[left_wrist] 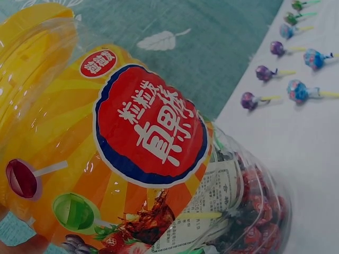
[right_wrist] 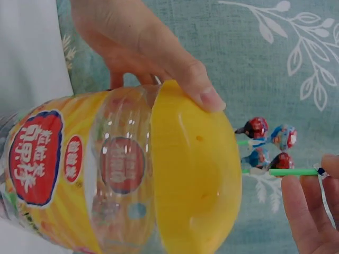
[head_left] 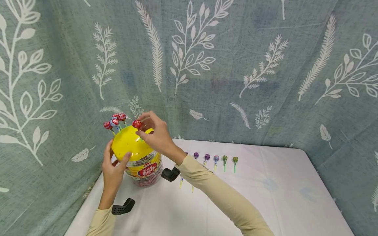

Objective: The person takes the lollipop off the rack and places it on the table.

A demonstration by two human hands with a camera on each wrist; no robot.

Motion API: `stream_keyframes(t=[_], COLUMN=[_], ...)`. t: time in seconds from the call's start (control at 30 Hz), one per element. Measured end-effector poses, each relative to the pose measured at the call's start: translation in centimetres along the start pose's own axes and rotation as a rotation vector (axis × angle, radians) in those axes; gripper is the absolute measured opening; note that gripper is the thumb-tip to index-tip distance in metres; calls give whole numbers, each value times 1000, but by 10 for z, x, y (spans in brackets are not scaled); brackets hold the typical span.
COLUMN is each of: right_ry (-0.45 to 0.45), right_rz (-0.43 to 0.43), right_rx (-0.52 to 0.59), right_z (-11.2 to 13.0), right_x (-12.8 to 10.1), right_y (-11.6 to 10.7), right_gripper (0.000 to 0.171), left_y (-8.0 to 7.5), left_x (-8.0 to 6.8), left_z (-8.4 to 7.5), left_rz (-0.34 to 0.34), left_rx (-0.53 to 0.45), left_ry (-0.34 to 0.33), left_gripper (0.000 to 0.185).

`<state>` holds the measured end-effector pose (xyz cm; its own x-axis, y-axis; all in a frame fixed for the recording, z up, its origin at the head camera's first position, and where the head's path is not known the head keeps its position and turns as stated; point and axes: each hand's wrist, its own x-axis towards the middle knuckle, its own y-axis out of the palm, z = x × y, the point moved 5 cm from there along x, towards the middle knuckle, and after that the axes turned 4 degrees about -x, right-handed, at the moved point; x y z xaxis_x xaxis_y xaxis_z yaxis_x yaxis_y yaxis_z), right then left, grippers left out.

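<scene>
While the left hand (head_left: 113,170) grips a jar (head_left: 147,168) of candies (left_wrist: 259,211), the right hand (head_left: 158,132) pinches a lollipop (head_left: 136,124).

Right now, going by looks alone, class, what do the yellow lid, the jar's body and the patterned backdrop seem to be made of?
Yellow lid: probably moulded plastic, glossy, with bright reflections on its smooth dome.
Jar's body: likely clear, shiny plastic, as red-wrapped candy shows through.
Patterned backdrop: apparently matte woven fabric, given its grainy weave and soft creases; fibre unclear.
</scene>
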<state>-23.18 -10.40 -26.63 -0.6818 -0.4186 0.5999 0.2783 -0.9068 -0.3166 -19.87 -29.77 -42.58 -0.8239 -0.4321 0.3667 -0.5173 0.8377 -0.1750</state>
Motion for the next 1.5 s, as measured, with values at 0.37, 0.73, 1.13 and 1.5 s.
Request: stream_keyframes(t=[0.37,0.73,1.13,1.5], right_ry=[31,89,156,241], right_rz=[37,47,17,-9], right_rx=[50,68,90,120], right_z=[-4,-11,-27,-51], right_x=[-18,-39,-63,-90], right_y=[-21,-40,-63,-76], right_gripper=[32,32,36,37], left_y=[-1,-2,0,0], left_x=[2,0,3,1], left_z=[3,4,7,2], left_rz=[-15,-19,-15,-13], left_rx=[8,10,4,-7], left_ry=[15,5,6,-2], left_gripper=[73,76,77,76])
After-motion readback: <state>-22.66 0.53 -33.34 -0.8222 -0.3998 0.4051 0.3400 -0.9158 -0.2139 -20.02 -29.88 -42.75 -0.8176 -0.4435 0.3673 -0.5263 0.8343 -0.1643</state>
